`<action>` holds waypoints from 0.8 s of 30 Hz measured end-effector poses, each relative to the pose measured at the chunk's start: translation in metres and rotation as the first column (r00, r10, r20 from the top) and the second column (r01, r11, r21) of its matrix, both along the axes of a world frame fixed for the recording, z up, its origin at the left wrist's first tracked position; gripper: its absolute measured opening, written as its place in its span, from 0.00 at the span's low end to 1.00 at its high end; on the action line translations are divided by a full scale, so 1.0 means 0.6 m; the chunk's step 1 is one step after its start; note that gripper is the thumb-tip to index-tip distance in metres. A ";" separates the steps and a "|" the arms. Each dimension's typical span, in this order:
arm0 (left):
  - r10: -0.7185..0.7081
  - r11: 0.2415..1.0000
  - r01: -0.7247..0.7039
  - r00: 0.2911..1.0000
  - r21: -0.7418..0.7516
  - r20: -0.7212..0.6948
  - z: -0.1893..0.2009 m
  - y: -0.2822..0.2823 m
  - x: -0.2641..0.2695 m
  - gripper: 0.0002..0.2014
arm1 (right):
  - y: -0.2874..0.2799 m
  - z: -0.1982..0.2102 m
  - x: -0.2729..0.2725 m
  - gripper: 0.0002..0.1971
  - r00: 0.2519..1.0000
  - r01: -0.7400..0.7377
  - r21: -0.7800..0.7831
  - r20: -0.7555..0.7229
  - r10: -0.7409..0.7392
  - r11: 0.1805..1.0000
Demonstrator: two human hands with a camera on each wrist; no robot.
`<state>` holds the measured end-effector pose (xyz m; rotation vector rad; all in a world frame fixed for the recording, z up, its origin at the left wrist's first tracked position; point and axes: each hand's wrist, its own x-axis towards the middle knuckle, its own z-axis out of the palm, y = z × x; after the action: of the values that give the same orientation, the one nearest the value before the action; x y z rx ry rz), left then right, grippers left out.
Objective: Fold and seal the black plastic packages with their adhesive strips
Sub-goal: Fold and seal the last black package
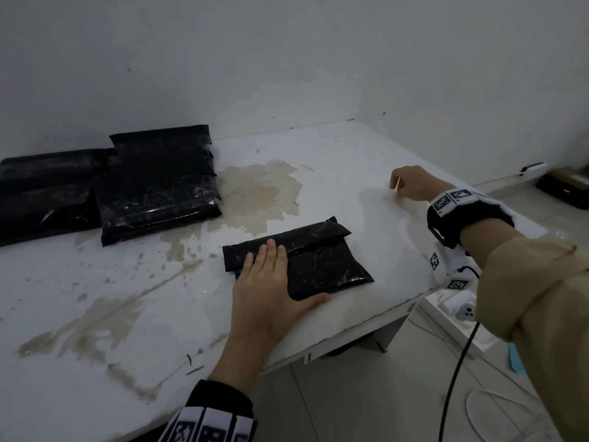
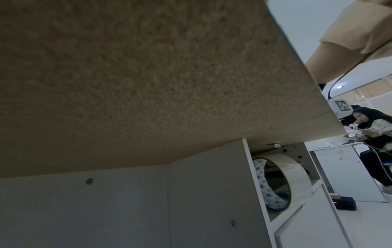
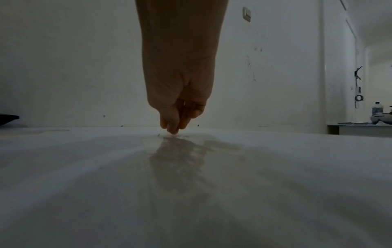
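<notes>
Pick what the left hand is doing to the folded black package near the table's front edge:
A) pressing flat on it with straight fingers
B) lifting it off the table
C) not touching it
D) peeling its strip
A: the left hand lies flat on the folded black package, which rests on the table.

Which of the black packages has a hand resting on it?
The small folded package near the table's front edge: the left hand lies flat on it. The packages by the wall are untouched.
</notes>
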<state>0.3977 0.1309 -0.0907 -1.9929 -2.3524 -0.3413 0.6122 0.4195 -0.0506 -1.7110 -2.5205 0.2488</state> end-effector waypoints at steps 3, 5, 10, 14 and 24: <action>-0.001 1.000 0.001 1.000 0.000 0.012 0.002 -0.003 0.002 0.59 | -0.001 0.001 -0.002 0.12 0.999 -0.026 0.023 0.048 0.025 0.999; 0.008 1.000 -0.008 1.000 -0.027 0.022 0.009 -0.003 0.004 0.55 | -0.006 0.006 -0.003 0.10 0.998 -0.025 0.025 0.061 0.023 0.999; -0.012 0.998 0.014 0.999 -0.059 0.040 0.020 -0.011 0.000 0.53 | -0.034 0.026 -0.003 0.09 0.999 -0.040 0.068 0.018 0.039 0.997; -0.066 0.989 0.071 0.997 -0.127 0.042 0.030 -0.021 -0.010 0.45 | -0.074 0.063 -0.007 0.11 0.997 -0.049 0.104 -0.047 0.054 0.993; -0.113 0.967 0.136 0.987 -0.214 0.116 0.048 -0.096 -0.069 0.47 | -0.298 0.304 -0.142 0.10 0.880 -0.286 0.259 -0.309 0.360 0.923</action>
<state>0.3565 0.0732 -0.0617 -2.2820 -2.4276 -0.1969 0.5271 0.2406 0.1319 -1.0507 -2.4432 0.2755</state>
